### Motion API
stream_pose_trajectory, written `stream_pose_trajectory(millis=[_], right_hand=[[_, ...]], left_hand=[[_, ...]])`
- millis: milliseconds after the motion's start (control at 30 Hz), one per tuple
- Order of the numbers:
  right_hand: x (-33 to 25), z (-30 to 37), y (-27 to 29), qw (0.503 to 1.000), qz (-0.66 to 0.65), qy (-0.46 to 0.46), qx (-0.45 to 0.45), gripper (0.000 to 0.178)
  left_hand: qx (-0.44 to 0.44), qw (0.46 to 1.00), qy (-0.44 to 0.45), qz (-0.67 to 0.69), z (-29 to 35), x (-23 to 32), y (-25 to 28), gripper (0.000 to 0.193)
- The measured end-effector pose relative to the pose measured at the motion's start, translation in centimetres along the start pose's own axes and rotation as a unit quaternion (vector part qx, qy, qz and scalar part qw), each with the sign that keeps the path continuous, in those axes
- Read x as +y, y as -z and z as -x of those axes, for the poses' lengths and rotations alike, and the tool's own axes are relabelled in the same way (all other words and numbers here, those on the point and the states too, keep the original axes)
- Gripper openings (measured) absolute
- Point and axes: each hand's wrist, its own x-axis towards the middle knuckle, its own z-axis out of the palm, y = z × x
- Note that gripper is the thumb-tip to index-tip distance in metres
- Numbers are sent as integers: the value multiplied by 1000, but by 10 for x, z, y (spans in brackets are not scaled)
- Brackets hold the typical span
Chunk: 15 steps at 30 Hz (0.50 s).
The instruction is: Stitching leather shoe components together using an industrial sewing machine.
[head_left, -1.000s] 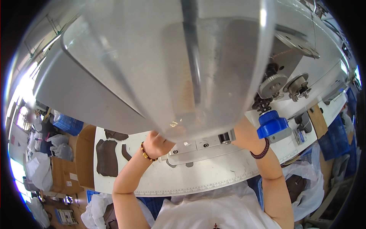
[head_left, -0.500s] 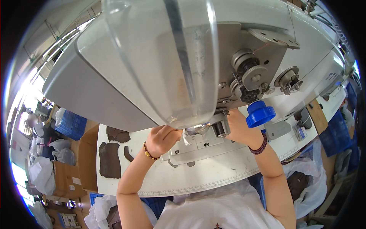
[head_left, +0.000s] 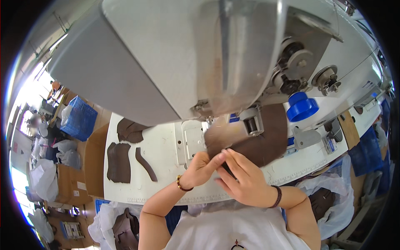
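A dark brown leather-like piece (head_left: 266, 141) lies on the bed of a sewing machine (head_left: 137, 54), partly beneath the machine's foot and roller area. At its near edge my left hand (head_left: 199, 170) is closed, pinching the border between thumb and fingers. Close against it, my right hand (head_left: 246, 182) has thumb and forefinger pressed together on the same edge, its other fingers bent below. The two sets of fingertips nearly meet. A roller part (head_left: 252, 124) stands just above the piece. The clear guard (head_left: 241, 54), blurred, hides part of the needle area.
Several cut brown pieces (head_left: 119, 163) and a curved brown strip (head_left: 146, 164) lie on the white table (head_left: 166, 193) at left. A blue knob (head_left: 302, 106) juts from the machine. Plastic bags (head_left: 339, 196) hang by the table's near edge; a cardboard box (head_left: 71, 189) stands left.
Both hands have come nearer and together from either side of the needle area. The brown piece now shows widely on the bed. The view has shifted, so the machine head appears farther right.
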Motion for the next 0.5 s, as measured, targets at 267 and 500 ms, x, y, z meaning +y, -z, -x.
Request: stream_pose_trajectory(millis=[267,500], right_hand=[[35,65,49,909,-209,-276,232,91],[9,65,27,831,-439,-296,167,88]], left_hand=[[21,984,-173,34,37,9,-28,31],[48,981,-182,39,114,12,-22,33]])
